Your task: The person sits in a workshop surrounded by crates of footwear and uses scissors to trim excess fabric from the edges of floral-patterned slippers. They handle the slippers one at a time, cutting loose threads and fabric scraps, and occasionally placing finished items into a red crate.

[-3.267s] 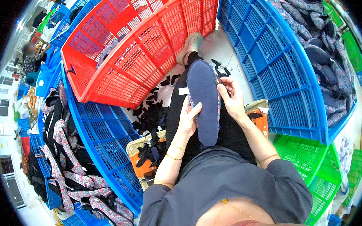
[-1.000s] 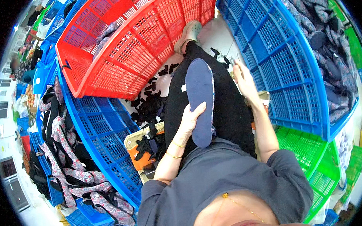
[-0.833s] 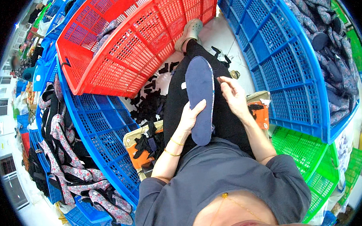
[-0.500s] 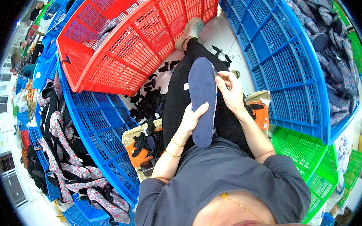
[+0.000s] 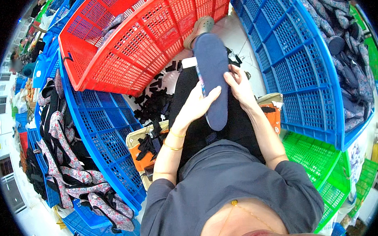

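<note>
A long dark blue shoe sole (image 5: pixel 212 69) lies lengthwise on my lap, its toe end pointing away from me. My left hand (image 5: pixel 198 105) grips its left edge near the heel, fingers stretched across the surface. My right hand (image 5: pixel 237 84) holds the right edge opposite, thumb on top. I sit with one leg in black trousers stretched out to a beige clog (image 5: pixel 198 28) on the floor.
A red crate (image 5: pixel 142 39) lies tipped ahead. A blue crate (image 5: pixel 104 135) on my left holds floral shoe uppers (image 5: pixel 67 167). On the right stands a blue crate (image 5: pixel 306 65) full of dark uppers, with green crates (image 5: pixel 319 158) near it. Black scraps (image 5: pixel 156 107) litter the floor.
My right hand came back from the right and took hold of the sole's right edge. The left hand stayed on the sole throughout.
</note>
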Demonstrator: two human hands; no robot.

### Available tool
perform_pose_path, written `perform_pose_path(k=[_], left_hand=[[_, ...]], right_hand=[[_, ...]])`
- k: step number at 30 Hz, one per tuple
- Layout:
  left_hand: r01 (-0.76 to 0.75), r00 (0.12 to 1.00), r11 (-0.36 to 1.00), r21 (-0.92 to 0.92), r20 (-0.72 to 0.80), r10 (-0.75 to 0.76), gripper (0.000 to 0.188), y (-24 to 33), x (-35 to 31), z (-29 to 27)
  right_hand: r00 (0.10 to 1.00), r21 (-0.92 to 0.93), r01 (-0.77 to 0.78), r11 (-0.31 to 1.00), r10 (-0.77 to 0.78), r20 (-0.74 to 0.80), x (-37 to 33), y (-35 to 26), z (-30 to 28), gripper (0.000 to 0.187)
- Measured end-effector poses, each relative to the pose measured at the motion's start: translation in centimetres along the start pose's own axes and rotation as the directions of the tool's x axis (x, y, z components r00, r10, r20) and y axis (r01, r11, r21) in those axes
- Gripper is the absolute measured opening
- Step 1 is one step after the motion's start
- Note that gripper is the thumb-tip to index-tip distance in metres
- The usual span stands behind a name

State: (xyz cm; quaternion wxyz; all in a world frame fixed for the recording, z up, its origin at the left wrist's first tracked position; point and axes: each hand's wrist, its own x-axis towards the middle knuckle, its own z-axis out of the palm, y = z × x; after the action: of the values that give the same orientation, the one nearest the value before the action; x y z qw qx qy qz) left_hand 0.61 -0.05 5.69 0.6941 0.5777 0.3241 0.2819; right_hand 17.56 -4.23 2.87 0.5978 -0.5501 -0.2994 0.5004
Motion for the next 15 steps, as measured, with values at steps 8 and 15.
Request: perform_pose_path(k=[8,15], left_hand=[[-0.141,0.984,0.978,-0.156,0.087,0.156,0.053,2.8,-0.3,-1.3],[-0.205,0.964,0.97,0.13,-0.147,0.223,0.055,1.4,-2.2,0.6]], right_hand=[[0.988,0.361,-0.059,0.931,0.004,0.152,0.7,0.4,1.3,0.039],[0.99,0.229,0.061,0.972,-0.088,0.111,0.1,2.5,3.4,0.041]])
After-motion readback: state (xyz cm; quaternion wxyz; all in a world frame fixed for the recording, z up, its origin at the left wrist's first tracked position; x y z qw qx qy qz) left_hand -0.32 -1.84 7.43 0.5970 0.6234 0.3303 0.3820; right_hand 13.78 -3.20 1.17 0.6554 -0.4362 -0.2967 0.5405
